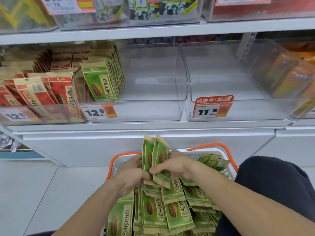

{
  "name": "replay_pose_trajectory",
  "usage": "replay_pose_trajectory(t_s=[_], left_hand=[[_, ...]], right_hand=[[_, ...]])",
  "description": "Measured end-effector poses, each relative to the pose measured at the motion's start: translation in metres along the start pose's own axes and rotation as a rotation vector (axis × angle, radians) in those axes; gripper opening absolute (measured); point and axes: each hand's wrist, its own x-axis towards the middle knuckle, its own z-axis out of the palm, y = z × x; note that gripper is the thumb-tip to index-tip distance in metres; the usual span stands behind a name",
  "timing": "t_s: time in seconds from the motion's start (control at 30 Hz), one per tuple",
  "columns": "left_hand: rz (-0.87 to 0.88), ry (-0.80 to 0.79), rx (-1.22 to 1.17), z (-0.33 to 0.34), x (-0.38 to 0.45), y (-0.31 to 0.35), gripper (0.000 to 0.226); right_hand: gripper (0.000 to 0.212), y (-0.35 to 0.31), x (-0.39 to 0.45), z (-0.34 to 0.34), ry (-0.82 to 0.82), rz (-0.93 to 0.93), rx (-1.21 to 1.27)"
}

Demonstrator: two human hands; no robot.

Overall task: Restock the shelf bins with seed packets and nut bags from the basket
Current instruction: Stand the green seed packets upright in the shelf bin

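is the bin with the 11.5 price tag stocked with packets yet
No, the clear bin behind the 11.5 price tag shows only bare walls and floor.

2 bare forearms reach in from the bottom edge, with no sleeve, watch or ring showing on either. the left hand (132, 174) and the right hand (172, 167) are bare too, without gloves. at the right edge a leg (276, 188) is covered in plain dark, near-black fabric, smooth, without any visible print or seam.
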Motion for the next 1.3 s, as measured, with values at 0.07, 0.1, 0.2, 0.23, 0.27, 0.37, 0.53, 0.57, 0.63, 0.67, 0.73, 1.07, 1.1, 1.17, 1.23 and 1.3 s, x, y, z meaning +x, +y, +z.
replay_pose_trajectory(t_s=[0.07,0.1,0.2,0.23,0.27,0.37,0.53,0.57,0.63,0.67,0.73,1.07,1.1,1.17,1.23,1.3], left_hand=[[0.036,-0.002,0.021,-0.011,-0.01,0.022,0.072],[0.048,-0.01,0.031,-0.017,-0.014,0.033,0.07],[0.069,-0.056,0.041,-0.03,-0.027,0.062,0.064],[0.08,-0.057,0.059,-0.033,-0.03,0.069,0.063],[0.091,-0.047,0.078,-0.035,-0.032,0.075,0.063],[0.12,-0.036,0.133,-0.038,-0.039,0.086,0.066],[0.225,0.04,0.279,-0.045,-0.042,0.096,0.059],[0.249,0.06,0.314,-0.048,-0.041,0.098,0.057],[0.279,0.061,0.346,-0.055,-0.04,0.101,0.053],[0.291,0.058,0.344,-0.057,-0.041,0.101,0.051],[0.327,0.08,0.333,-0.062,-0.044,0.102,0.05],[0.452,0.15,0.264,-0.064,-0.05,0.11,0.029],[0.46,0.126,0.266,-0.065,-0.051,0.112,0.03],[0.47,0.048,0.253,-0.068,-0.055,0.115,0.035],[0.464,-0.067,0.218,-0.072,-0.06,0.118,0.042],[0.451,-0.162,0.198,-0.076,-0.066,0.121,0.043]], right_hand=[[0.08,-0.006,-0.007,0.001,0.055,-0.105,-0.052],[0.099,-0.01,-0.011,0.001,0.09,-0.143,-0.065],[0.116,-0.023,-0.026,0.005,0.135,-0.28,-0.053],[0.109,-0.027,-0.032,0.006,0.134,-0.326,-0.031],[0.102,-0.03,-0.036,0.007,0.13,-0.371,-0.009],[0.099,-0.035,-0.039,0.01,0.143,-0.469,0.033],[0.082,-0.037,-0.034,0.013,0.142,-0.531,0.25],[0.075,-0.038,-0.032,0.013,0.155,-0.534,0.286],[0.066,-0.038,-0.028,0.014,0.174,-0.534,0.331],[0.063,-0.039,-0.026,0.014,0.169,-0.528,0.361],[0.061,-0.042,-0.025,0.013,0.114,-0.504,0.429],[0.06,-0.058,-0.024,0.013,0.008,-0.606,0.395],[0.066,-0.061,-0.025,0.011,0.005,-0.628,0.356],[0.079,-0.067,-0.029,0.006,-0.025,-0.661,0.294],[0.085,-0.075,-0.037,-0.001,-0.064,-0.683,0.246],[0.08,-0.084,-0.049,-0.005,-0.081,-0.704,0.167]])
